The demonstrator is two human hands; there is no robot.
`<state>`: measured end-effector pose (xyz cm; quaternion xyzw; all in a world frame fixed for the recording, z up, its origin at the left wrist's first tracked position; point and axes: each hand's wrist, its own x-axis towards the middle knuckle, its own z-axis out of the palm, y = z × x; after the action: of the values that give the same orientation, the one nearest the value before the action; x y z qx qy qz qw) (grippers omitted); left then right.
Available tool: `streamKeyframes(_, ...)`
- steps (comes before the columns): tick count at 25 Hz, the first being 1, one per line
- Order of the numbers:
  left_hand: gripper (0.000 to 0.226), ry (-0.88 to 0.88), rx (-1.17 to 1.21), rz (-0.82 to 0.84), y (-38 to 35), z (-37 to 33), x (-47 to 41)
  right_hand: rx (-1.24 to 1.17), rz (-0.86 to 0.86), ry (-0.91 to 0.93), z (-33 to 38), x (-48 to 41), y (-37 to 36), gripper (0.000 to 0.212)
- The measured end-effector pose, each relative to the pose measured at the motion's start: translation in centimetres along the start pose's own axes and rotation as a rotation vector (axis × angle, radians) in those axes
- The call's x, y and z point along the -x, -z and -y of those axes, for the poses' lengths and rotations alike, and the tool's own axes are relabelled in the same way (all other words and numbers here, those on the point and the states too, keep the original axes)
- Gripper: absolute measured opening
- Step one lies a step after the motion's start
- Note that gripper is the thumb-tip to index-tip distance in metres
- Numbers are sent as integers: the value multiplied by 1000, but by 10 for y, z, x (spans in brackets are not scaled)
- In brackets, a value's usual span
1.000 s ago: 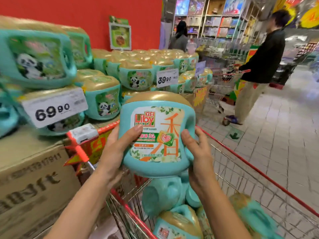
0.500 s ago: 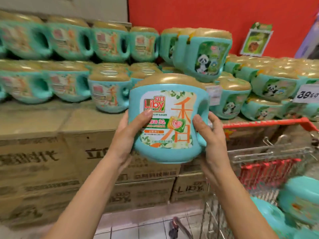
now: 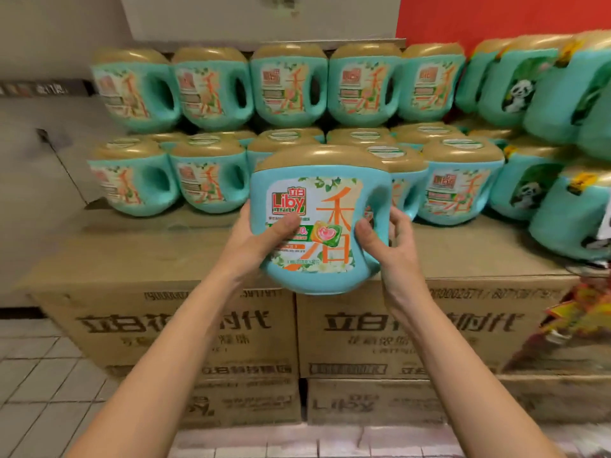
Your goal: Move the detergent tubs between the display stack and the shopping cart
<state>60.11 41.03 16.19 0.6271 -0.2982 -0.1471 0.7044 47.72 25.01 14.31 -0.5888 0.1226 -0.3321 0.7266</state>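
Forearms outstretched, left grip (image 3: 261,239) curled, right grip (image 3: 393,249) curled

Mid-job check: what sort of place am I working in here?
Most likely a supermarket display: rows of identical detergent tubs stacked two high on printed cardboard cartons, over a tiled floor. The left hand and right hand hold one tub in front.

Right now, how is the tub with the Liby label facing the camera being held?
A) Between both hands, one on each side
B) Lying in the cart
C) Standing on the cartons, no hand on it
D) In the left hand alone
A: the left hand and the right hand grip the Liby tub from either side, thumbs on its front label, in front of the display stack; no cart is in view.
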Motion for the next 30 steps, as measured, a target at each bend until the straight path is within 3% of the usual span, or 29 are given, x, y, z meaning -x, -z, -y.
streamKeyframes(3, 99, 0, -116, -62, 45, 19, -34, 245, 37, 25, -16, -39, -26, 88)
streamKeyframes(5, 113, 19, -151, -46, 68, 37, -51, 371, 62, 37, -32, -60, -37, 81)
streamKeyframes(8, 123, 60, -177, 9, 86, 58, -66, 414, 112, 67, -56, -76, -43, 56)
streamKeyframes(11, 128, 73, -237, 24, 94, 75, -79, 493, 65, 96, -76, -85, -47, 64)
streamKeyframes(14, 115, 53, -348, -40, 92, 81, -91, 599, -42, 65, -85, -93, -50, 84)
streamKeyframes(16, 110, 23, -296, -95, 87, 84, -97, 624, -82, 74, -88, -99, -56, 88)
streamKeyframes(20, 102, 15, -136, -202, 74, 89, -106, 644, -166, 97, -90, -111, -62, 80)
streamKeyframes(30, 88, 45, -279, -449, 50, 93, -118, 956, -308, 165, -93, -121, -63, 72)
